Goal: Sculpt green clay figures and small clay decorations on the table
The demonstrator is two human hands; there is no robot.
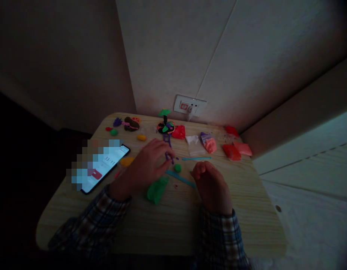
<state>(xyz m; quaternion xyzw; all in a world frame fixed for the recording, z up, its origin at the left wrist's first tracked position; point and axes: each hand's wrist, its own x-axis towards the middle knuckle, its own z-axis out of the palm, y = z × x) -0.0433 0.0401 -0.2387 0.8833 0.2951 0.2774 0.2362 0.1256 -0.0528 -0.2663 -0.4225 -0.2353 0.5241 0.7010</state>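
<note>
My left hand (151, 161) is over the middle of the table, palm down, with thumb and forefinger apart. Thin purple clay strips (169, 159) show between and beside those fingertips; whether they touch is unclear. My right hand (212, 185) is raised to the right, its fingers curled together; anything inside is hidden. Between the hands lie a green clay ball (177, 168) and a flat blue modelling tool (181, 179). A thinner blue tool (196, 158) rests behind them. Below my left hand is a green clay packet (157, 190), with a tiny multicoloured bit (176, 186) beside it.
A lit phone (106, 168) lies on the left. Along the back stand a black clay figure with a green top (165, 126), a brown clay lump (131, 124) and a red packet (178, 132). More clay packets (232, 152) lie right, near the wall socket (189, 105).
</note>
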